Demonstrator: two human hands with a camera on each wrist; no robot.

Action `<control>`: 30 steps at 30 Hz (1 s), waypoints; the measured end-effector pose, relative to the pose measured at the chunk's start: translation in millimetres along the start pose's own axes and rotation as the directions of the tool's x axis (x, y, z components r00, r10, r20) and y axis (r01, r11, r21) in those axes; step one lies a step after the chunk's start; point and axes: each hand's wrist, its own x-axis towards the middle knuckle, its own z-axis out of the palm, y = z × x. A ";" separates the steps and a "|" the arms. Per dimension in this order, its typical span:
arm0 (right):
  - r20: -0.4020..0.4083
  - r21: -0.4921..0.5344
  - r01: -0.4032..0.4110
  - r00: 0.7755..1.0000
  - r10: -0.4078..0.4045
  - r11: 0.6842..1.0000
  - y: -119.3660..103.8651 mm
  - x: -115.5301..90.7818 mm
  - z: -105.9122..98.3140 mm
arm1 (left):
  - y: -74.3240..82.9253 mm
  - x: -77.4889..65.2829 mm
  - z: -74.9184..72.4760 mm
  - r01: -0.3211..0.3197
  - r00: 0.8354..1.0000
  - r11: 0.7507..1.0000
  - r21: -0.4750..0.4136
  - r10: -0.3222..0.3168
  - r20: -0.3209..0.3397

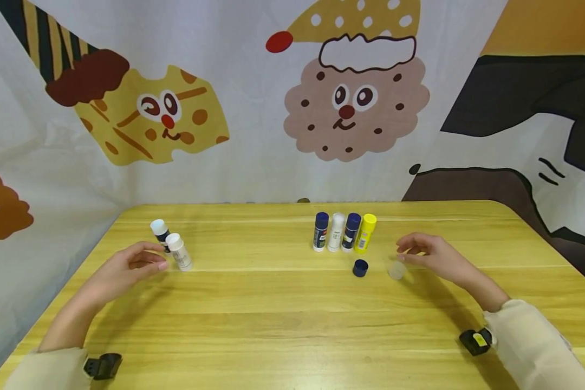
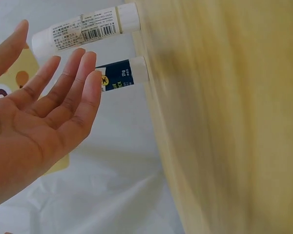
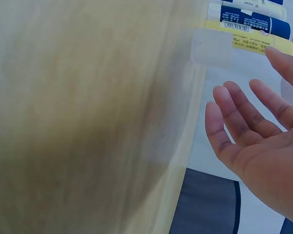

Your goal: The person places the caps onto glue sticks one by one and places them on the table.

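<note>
My left hand (image 1: 129, 268) is held with loosely bent fingers beside a white glue stick (image 1: 179, 252) and, behind that, a dark blue glue stick with a white cap (image 1: 160, 232). Both stand upright; nothing is in its fingers, as the left wrist view confirms. On the other side, my right hand (image 1: 431, 254) hovers with relaxed fingers just above a translucent cap (image 1: 397, 270) on the table. A gap shows between that cap (image 3: 211, 47) and the fingers in the right wrist view. Left of it lies a dark blue cap (image 1: 360, 268).
Behind the caps stands a row of upright glue sticks: a dark blue one (image 1: 320, 232), a white one (image 1: 336, 232), another dark blue one (image 1: 351, 232) and a yellow one (image 1: 365, 233). The wooden table (image 1: 273, 325) ends at a printed curtain (image 1: 253, 108).
</note>
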 end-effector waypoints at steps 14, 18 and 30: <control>0.063 0.045 0.017 0.998 -0.020 0.999 3.9 -4.0 1.7 | -1.1 7.0 0.7 0.014 1.000 1.000 -0.020 -0.014 0.021; 0.083 0.053 0.010 0.996 -0.014 0.999 3.4 -4.0 1.2 | -0.8 9.9 0.1 0.019 0.999 0.999 -0.035 -0.018 0.033; 0.163 0.089 0.041 0.985 -0.055 0.995 5.1 -3.7 -0.8 | -0.3 19.2 1.9 0.005 1.000 1.000 -0.023 -0.005 0.021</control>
